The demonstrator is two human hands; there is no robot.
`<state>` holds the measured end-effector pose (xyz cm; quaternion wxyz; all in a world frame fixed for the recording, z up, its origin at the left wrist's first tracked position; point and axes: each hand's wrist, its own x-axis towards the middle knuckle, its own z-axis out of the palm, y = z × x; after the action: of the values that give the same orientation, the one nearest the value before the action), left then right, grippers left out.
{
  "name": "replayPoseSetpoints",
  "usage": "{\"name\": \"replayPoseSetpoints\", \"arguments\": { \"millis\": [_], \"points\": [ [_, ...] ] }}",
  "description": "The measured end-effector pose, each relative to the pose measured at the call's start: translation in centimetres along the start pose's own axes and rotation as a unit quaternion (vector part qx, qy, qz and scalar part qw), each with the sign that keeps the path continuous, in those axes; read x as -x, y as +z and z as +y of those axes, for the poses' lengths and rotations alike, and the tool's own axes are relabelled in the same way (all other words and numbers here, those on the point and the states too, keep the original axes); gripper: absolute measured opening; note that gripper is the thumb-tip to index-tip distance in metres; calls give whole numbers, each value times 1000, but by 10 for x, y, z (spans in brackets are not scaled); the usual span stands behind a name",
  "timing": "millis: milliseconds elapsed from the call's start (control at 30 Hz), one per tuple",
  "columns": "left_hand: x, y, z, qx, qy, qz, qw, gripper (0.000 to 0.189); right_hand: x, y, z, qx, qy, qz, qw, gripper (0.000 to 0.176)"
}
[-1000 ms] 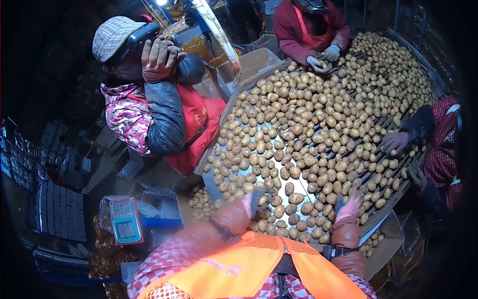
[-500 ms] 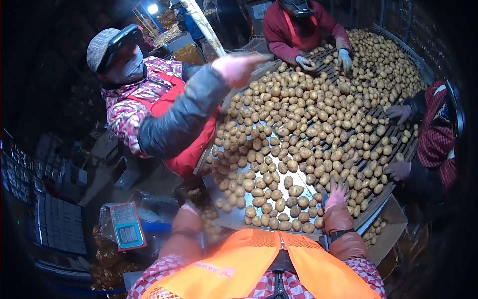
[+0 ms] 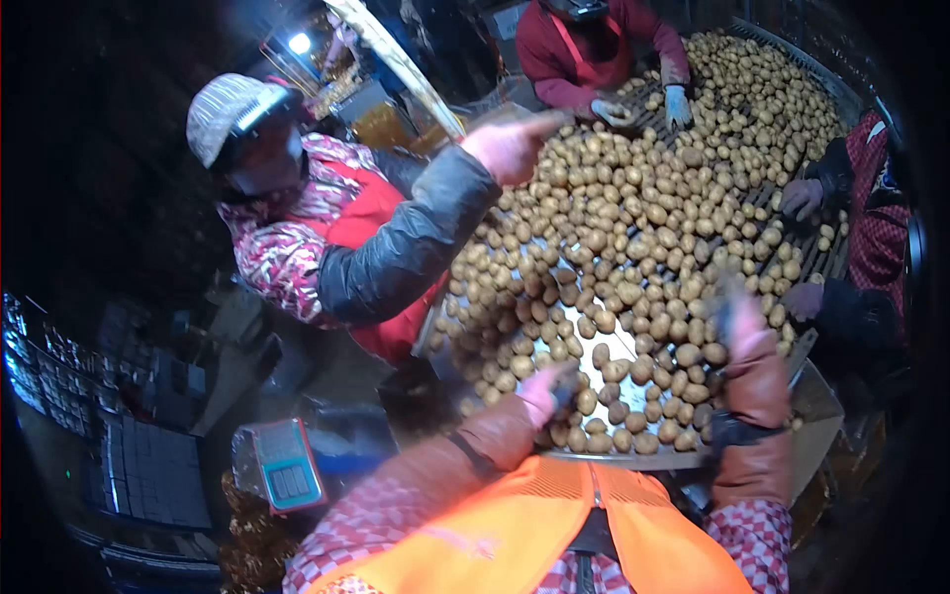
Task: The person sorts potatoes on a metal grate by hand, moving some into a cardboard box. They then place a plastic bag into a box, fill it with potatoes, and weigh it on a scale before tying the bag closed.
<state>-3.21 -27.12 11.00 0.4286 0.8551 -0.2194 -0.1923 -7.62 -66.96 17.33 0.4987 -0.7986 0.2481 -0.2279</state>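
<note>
Brought the left hand [image 3: 544,391] back up from below the near edge and pushed the right hand [image 3: 737,332] further out. Puts both over the table [image 3: 633,459] now, not just one, so two hands back among the potatoes [image 3: 633,228] for the sorting.

Biggest first: long table slanting across the view, covered almost edge to edge with potatoes, apart from a bare metal patch toward the near end. Next, a co-worker's grey sleeve [image 3: 416,238] stretched over the left rim, with a pointing hand [image 3: 510,148] held out above the heap. Beyond that, another person's glove [image 3: 678,104] down among the potatoes at the far end. Off the table, low on the left, a small scale [image 3: 287,475] with a red frame.

Smallest last: left hand in a pink glove, fingers curled, just beside the nearest potatoes. Right hand blurred, raised over the heap, well apart from the left. Cannot tell whether either grips a potato.
</note>
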Motion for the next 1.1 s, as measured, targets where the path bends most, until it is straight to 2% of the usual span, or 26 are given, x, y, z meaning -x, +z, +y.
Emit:
{"name": "replayPoseSetpoints", "arguments": {
  "millis": [33, 67, 100, 133, 167, 200, 233, 267, 300, 333, 367, 400, 433, 467, 533, 567, 600, 633, 700, 733, 767, 833, 900, 967, 1067, 1100],
  "points": [
    [4, -10, 43, -112, 6, -20, 994, 34, -24, -29, -27, -140, -29, 94, 985, 67],
    [-3, -12, 55, 29, -123, -62, 990, 33, -40, -60, -57, -230, -101, 159, 955, 66],
    [1, -3, 47, 64, -123, -76, 987, 33, -52, -96, -82, -286, -223, 195, 911, 65],
    [6, 6, 39, 98, -125, -90, 983, 33, -61, -125, -89, -314, -328, 188, 871, 64],
    [-3, 18, 3, -52, 84, -30, 995, 34, -61, -135, -86, -335, -359, 161, 856, 63],
    [-8, 18, 4, -71, 95, -13, 993, 35, -53, -123, -95, -362, -226, 128, 895, 66],
    [-4, 13, 21, -87, 95, 4, 992, 35, -46, -111, -105, -387, -90, 91, 913, 70],
    [1, 7, 34, 36, -41, -49, 997, 34, -42, -104, -94, -375, -77, 107, 918, 69],
    [-1, 6, 45, 107, -96, -82, 986, 36, -26, -98, -110, -376, -53, 180, 908, 68],
    [-2, 5, 56, 175, -155, -108, 966, 39, -13, -92, -92, -392, -112, 196, 892, 67],
    [-3, 4, 68, 234, -216, -126, 939, 41, -11, -87, -86, -421, -105, 223, 873, 66],
    [0, -10, 129, 284, -221, -141, 922, 49, -5, -81, -88, -450, -100, 250, 852, 66],
    [-11, -20, 146, 137, 22, -166, 976, 59, 6, -61, -115, -487, -8, 272, 830, 65],
    [-21, -30, 163, -15, 254, -95, 962, 70, 26, -46, -115, -550, -183, 136, 803, 65],
    [-19, -50, 263, 64, 474, -31, 878, 70, 79, -13, -165, -749, -284, 17, 599, 58],
    [-16, -60, 299, 6, 564, -46, 825, 64, 99, -1, -186, -769, -325, -64, 547, 58],
    [-13, -61, 302, 5, 544, -49, 837, 64, 109, 0, -204, -760, -352, -116, 534, 58],
    [-9, -54, 302, 10, 544, -42, 838, 63, 114, -1, -206, -753, -353, -146, 535, 57],
    [-8, -46, 314, 27, 571, -22, 820, 61, 112, -3, -208, -740, -338, -147, 563, 57],
    [-18, -50, 327, 22, 604, -10, 797, 60, 105, -2, -192, -728, -319, -114, 596, 56],
    [-33, -47, 334, 25, 592, 26, 805, 56, 96, -1, -176, -705, -280, -75, 648, 56],
    [-74, -36, 342, 59, 486, 166, 856, 49, 77, 1, -120, -635, -160, 0, 756, 55],
    [-102, -17, 348, 45, 405, 306, 860, 43, 61, 14, -55, -580, -13, 21, 814, 55],
    [-120, 9, 346, -71, 476, 335, 810, 37, 59, 27, 5, -561, 95, 8, 822, 54],
    [-171, 55, 341, -122, 422, 182, 880, 45, 82, 45, 73, -555, 189, 0, 810, 53],
    [-166, 54, 338, -89, 388, 281, 873, 49, 90, 45, 89, -556, 204, 2, 806, 53]
  ]
}}
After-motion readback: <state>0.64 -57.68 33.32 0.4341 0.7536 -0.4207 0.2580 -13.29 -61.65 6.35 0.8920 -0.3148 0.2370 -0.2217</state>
